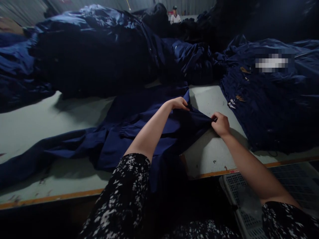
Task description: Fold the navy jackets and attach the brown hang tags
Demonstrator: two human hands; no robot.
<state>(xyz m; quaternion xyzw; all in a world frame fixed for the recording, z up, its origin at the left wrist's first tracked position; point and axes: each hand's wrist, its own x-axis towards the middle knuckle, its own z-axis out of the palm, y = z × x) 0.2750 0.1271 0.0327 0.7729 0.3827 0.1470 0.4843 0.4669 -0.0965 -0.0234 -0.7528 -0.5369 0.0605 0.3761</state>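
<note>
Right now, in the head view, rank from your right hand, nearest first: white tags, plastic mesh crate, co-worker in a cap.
From the right hand:
1. White tags: just ahead, right.
2. Plastic mesh crate: lower right, near side.
3. Co-worker in a cap: far back.

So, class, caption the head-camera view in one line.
Left hand and right hand pinch a navy garment on a pale worktable.

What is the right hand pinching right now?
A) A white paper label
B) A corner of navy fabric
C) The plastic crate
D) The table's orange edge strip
B: the right hand has its fingers closed on a corner of the navy garment, which runs taut toward the left hand.
</note>
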